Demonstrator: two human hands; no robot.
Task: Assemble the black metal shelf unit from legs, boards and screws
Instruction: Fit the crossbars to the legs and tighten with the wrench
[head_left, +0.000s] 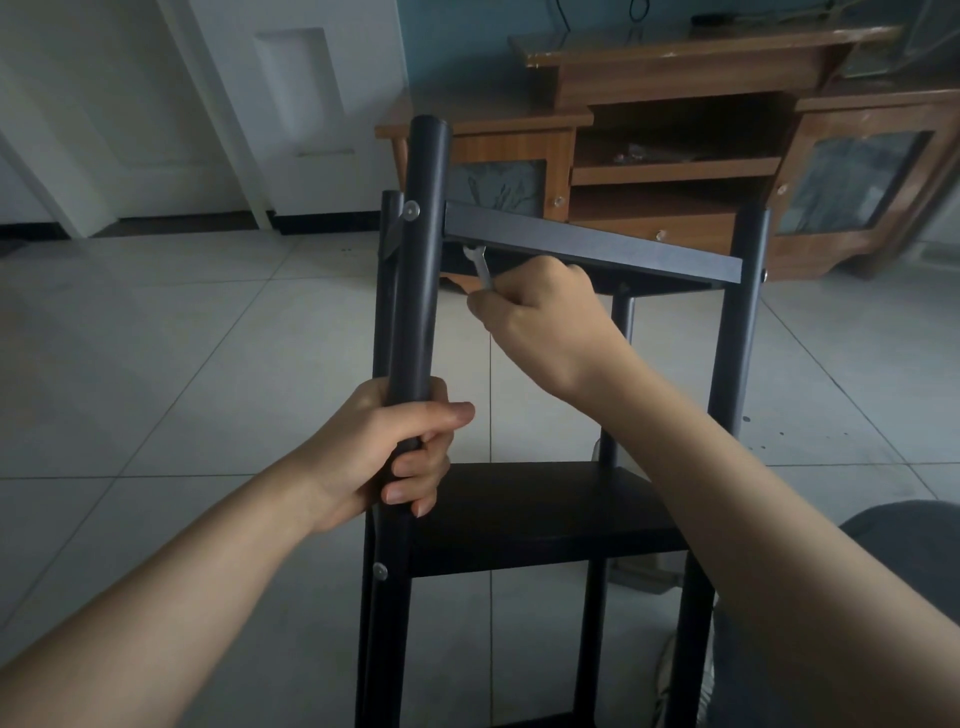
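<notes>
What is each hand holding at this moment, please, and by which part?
Left hand grips the front leg mid-length; right hand holds the small wrench by its handle end.

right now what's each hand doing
Left hand: gripping the round black metal leg.
Right hand: gripping a small silver wrench under the upper black board.

Floor: pale tiled floor (156, 338) with thin dark grout lines, running right back to the wall.
On it, centre: the black shelf unit (540, 514) stands here, legs down toward the tiles.
On it, far side: a wooden TV cabinet (675, 156) sits against the back wall.
Right of the shelf: small dark specks (748, 418) dot one tile.
</notes>
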